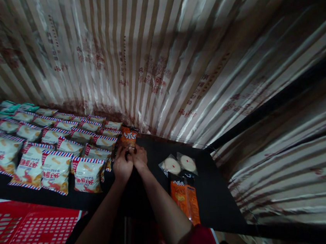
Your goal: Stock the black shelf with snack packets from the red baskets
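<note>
An orange snack bag (129, 135) with a dark top edge stands near the back of the black tabletop, at the right end of the rows of white snack bags (89, 174). My left hand (123, 165) and my right hand (139, 157) meet at the lower part of the orange bag. Both have their fingers bent in and closed on it, with the thumbs side by side. The fingertips and the bag's bottom are hidden behind the hands.
Right of my hands lie two round white discs in clear wrappers (172, 165) and more orange bags (185, 197). Teal packets (8, 106) sit far left. A red basket (29, 208) is at the lower left. Striped sheeting (132, 55) hangs behind the black table (214, 194).
</note>
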`<move>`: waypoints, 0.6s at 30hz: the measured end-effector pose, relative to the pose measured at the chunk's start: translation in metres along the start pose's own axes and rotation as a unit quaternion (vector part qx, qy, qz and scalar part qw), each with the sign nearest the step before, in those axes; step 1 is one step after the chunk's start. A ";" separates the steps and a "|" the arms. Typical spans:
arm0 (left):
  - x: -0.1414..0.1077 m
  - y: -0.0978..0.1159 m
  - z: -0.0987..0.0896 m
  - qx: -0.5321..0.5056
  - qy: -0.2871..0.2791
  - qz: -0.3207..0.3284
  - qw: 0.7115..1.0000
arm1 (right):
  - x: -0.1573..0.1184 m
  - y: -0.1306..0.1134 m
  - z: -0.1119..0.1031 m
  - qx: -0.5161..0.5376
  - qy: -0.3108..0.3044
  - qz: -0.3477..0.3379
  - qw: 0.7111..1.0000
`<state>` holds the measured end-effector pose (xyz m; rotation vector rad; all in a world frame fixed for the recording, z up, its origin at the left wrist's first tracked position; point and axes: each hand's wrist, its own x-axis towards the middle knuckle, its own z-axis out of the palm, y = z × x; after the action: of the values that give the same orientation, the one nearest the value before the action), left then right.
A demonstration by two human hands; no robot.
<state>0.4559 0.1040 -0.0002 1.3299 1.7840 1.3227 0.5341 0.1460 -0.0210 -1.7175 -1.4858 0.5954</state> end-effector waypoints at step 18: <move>-0.075 0.013 0.010 -0.085 -0.192 0.033 0.977 | -0.146 0.039 -0.184 -0.094 0.220 -0.065 0.969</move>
<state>0.4964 0.0386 -0.0010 1.4435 1.3483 1.1297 0.6682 -0.0422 0.0374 -1.7353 -1.3472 -0.0038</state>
